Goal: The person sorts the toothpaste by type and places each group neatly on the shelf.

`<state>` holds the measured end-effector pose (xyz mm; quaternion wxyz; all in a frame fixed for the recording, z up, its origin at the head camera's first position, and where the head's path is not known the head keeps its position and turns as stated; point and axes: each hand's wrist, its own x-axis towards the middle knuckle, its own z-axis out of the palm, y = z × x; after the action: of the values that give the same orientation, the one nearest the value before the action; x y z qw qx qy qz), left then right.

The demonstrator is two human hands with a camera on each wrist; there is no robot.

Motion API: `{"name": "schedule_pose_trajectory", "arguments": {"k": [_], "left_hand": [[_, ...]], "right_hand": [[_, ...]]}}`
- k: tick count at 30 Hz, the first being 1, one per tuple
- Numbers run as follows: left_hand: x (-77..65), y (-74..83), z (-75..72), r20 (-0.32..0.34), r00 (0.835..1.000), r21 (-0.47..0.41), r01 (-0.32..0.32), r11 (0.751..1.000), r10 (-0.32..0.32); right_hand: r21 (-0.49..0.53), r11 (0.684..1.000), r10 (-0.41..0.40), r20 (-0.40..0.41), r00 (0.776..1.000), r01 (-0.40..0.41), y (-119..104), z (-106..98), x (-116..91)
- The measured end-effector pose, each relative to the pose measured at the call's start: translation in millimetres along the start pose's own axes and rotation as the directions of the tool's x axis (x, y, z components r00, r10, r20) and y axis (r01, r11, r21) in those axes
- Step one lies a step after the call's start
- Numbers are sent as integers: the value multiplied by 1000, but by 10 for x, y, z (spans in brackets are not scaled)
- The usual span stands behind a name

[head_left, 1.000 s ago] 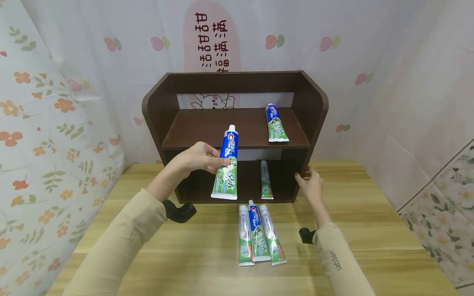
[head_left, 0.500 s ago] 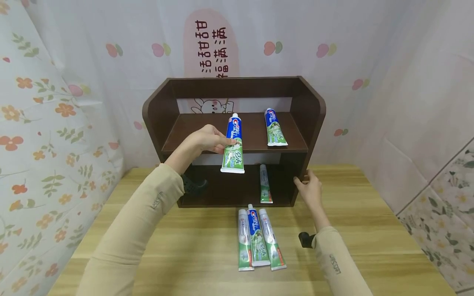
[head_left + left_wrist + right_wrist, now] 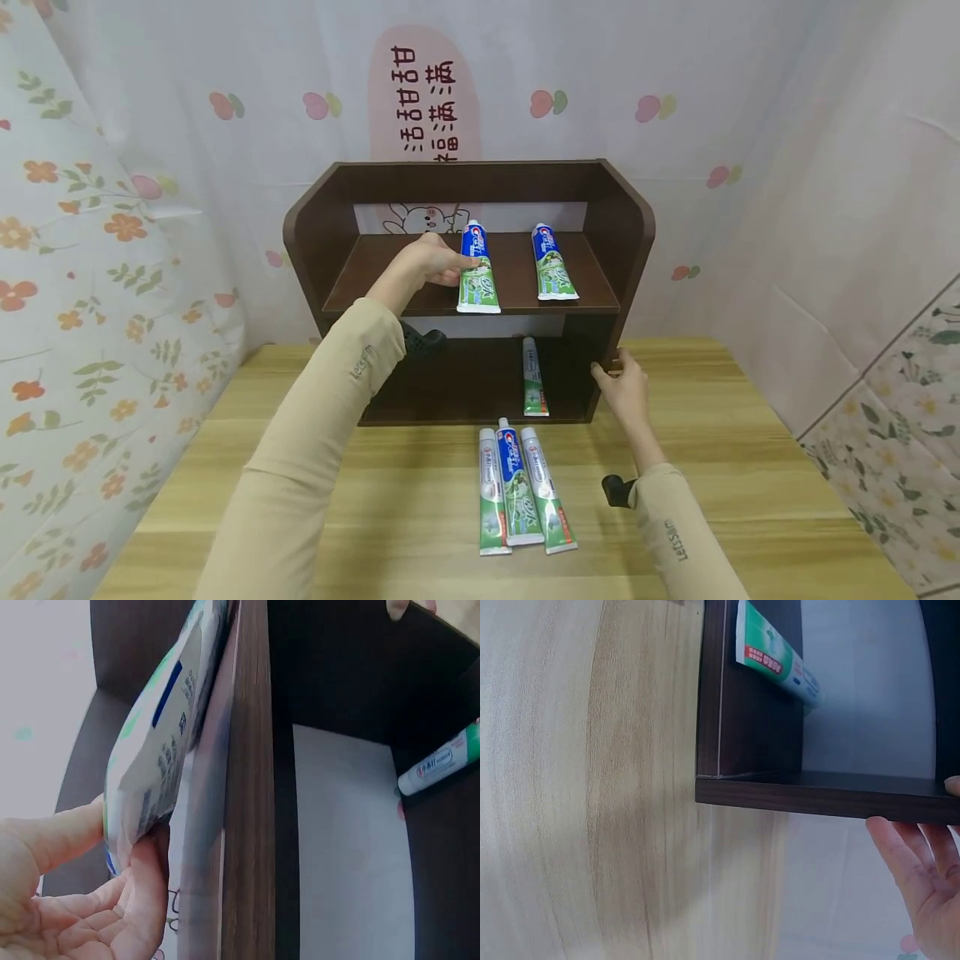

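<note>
My left hand (image 3: 427, 265) pinches a blue-and-green toothpaste tube (image 3: 478, 287) between thumb and fingers, cap pointing to the back. The tube is over the upper board of a dark brown two-tier shelf (image 3: 360, 287); in the left wrist view, the held tube (image 3: 154, 754) is tilted close to the board's front edge. To its right on that board lies a matching blue-and-green tube (image 3: 553, 265). My right hand (image 3: 624, 390) grips the shelf's right side panel, its thumb at the front edge and the fingers (image 3: 900, 851) against the outer face.
A white-and-green toothpaste tube (image 3: 534, 379) lies on the lower board, towards the right. In front of the shelf, a blue-and-green tube (image 3: 519, 492) lies between two white-and-green tubes on the wooden table (image 3: 405, 517). A printed curtain (image 3: 247, 167) hangs behind.
My left hand has carried the tube up and forward, from in front of the shelf to over its upper board. The right hand keeps its grip on the side panel.
</note>
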<state>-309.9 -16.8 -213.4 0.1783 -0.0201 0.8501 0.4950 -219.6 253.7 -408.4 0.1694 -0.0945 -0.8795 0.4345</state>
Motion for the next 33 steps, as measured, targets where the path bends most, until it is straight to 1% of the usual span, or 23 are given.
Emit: {"name": "schedule_pose_trajectory", "arguments": {"k": [5,9,13,16,19,20,21,23,26,27,30,32,33], "left_hand": [[68,-9,-29,-35,999,8,14,1000,-14],[111,-30,-39,-45,999,-17,29,999,-30],[144,-23,-34,-56,998,15,32,999,-31],[171,-10,-31,-66,997,5,35,999,-35],[194,-29,-31,-127,991,77,40,996,-30],[194,-39,-29,-151,988,105,40,994,-24],[185,-51,-27,-180,984,153,28,988,0],[163,-73,-17,-223,974,265,16,964,45],[104,-87,5,-231,965,340,-41,940,125],[86,-91,13,-230,962,360,-60,931,150],[50,-97,34,-213,960,386,-90,918,184],[36,-100,43,-198,963,391,-95,916,185],[38,-105,47,-188,965,379,-101,920,183]], "right_hand": [[8,1000,-12,-1,1000,12,-13,20,0],[10,1000,-11,8,1000,10,-22,32,-11],[11,1000,-1,14,1000,1,-29,39,-21],[16,1000,1,17,1000,-1,-43,41,-27],[18,1000,-3,14,1000,2,-59,37,-31],[16,1000,-8,7,1000,8,-62,34,-32],[17,1000,-9,2,1000,9,-63,32,-30],[12,1000,-10,-8,1000,10,-60,27,-26],[-2,1000,-10,-19,1000,10,-52,21,-19],[-5,1000,-5,-16,1000,5,-51,19,-17],[-14,1000,2,-12,1000,-2,-46,9,-14],[-20,1000,11,-8,1000,-11,-43,1,-15],[-21,1000,17,-6,1000,-17,-41,-4,-15]]}}
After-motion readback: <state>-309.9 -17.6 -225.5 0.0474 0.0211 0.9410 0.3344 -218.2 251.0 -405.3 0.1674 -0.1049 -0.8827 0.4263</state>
